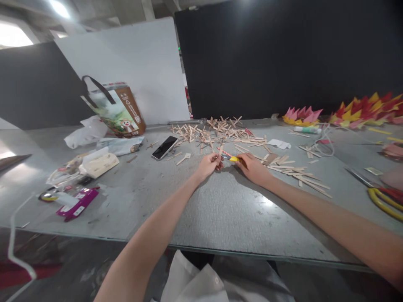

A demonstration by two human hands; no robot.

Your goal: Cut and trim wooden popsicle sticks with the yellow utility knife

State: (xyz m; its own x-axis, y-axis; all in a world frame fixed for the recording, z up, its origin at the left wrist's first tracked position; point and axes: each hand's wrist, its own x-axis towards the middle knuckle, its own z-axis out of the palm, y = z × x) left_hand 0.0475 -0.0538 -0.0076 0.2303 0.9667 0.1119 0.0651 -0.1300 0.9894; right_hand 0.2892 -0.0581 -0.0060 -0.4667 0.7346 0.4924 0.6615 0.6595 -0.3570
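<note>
My left hand (209, 165) rests on the grey table (201, 209), its fingers pinched on a wooden stick (220, 151) that points away from me. My right hand (252, 167) lies just to the right, closed round a yellow-tipped glue tube (233, 159) whose tip points left toward the stick. The two hands almost touch. Behind them spreads a heap of wooden sticks (217, 131), and more loose sticks (296, 172) lie to the right of my right hand.
A black phone (164, 147) lies left of the heap. Further left are a printed bag (121, 111), plastic wrappers (88, 131) and a magenta box (78, 202). Pink, red and yellow paper shapes (362, 110) line the back right. Yellow-handled scissors (385, 201) lie at the right edge.
</note>
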